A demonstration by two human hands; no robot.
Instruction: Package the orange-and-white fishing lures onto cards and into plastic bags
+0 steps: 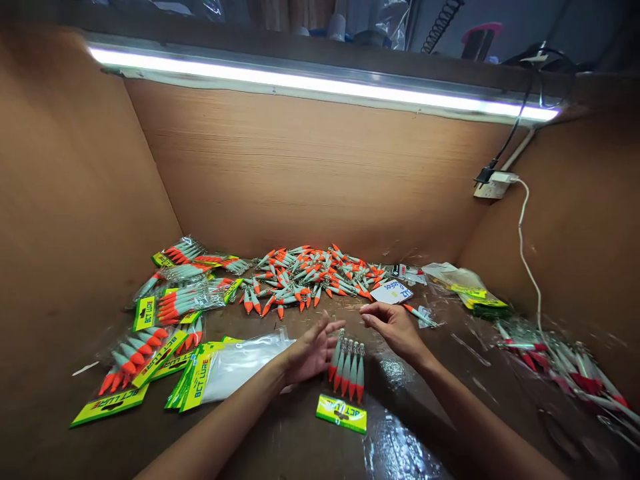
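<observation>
My left hand (316, 350) has its fingers spread, palm turned toward a row of squid lures (347, 367) with pale grey bodies and orange-red tips. The hand overlaps the row's left edge in view; whether it touches is unclear. Below the tips lies a yellow-green header card (342, 413) reading BCT LURE, upside down. I cannot tell whether clear film covers this row. My right hand (395, 328) hovers right of the row's wire ends, fingers bent, thumb and forefinger slightly apart, nothing visible between them. Behind both hands spreads a heap of loose lures (310, 273).
Filled lure packs (183, 303) pile up at left. Flat clear bags (243, 367) with yellow headers lie beside my left forearm. A handwritten white card (391, 292) rests beside the heap. Red-and-white lures (575, 367) lie at right, near a hanging white cable (523, 240).
</observation>
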